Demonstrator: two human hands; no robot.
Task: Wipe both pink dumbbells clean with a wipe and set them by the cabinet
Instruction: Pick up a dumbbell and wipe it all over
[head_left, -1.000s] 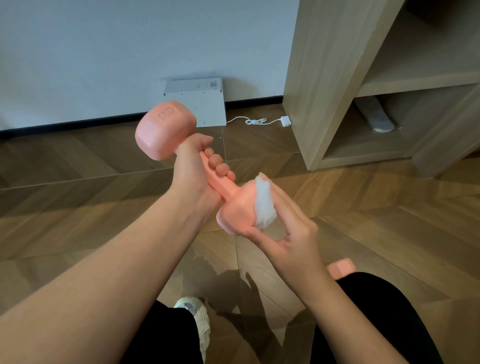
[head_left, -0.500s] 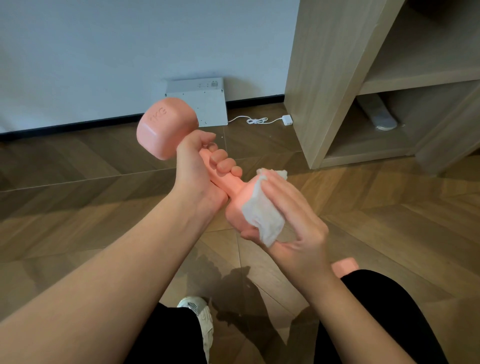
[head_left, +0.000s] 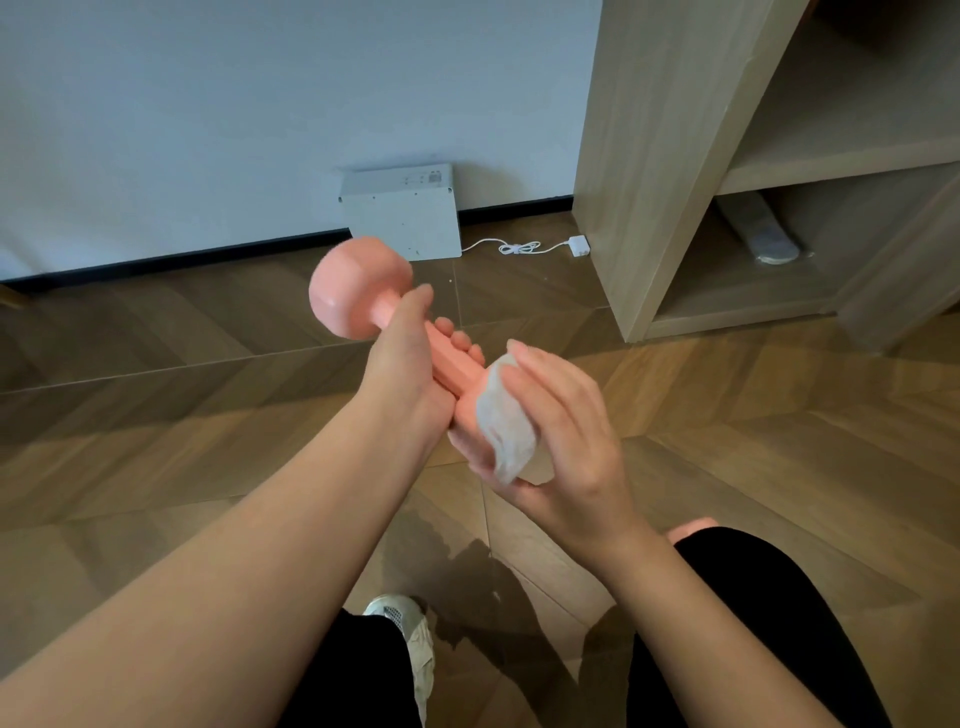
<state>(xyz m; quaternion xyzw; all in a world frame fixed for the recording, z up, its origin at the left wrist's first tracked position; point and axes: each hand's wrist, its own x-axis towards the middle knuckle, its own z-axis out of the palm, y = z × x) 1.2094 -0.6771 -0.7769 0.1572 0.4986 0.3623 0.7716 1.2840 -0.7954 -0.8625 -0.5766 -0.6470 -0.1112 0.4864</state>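
The pink dumbbell (head_left: 358, 288) is held in the air over the wooden floor (head_left: 208, 415), its far head pointing toward 11 o'clock and its near head buried in the wipe (head_left: 506, 421). The left hand (head_left: 410, 374) is wrapped round the handle, fingertips showing on the far side. The right hand (head_left: 566, 447) is cupped over the near head, fingers curved and pressing the wipe against it.

The main risk, as I judge it, is the grip. A damp wipe likely leaves the plastic slick, and the left hand alone carries the weight (the right only rubs). If the rubbing twists the handle in that hand, the dumbbell could slide out and drop toward the shoe (head_left: 405, 623) directly below at 6 o'clock.

The wipe is bunched, so a loose fold could slip off the head and leave part of it unwiped.

A second dumbbell (head_left: 691, 530) shows only as a pink sliver at 5 o'clock behind the right forearm; stepping back could kick it. The cabinet (head_left: 649, 156) stands at 2 o'clock, with neither dumbbell set by it yet.
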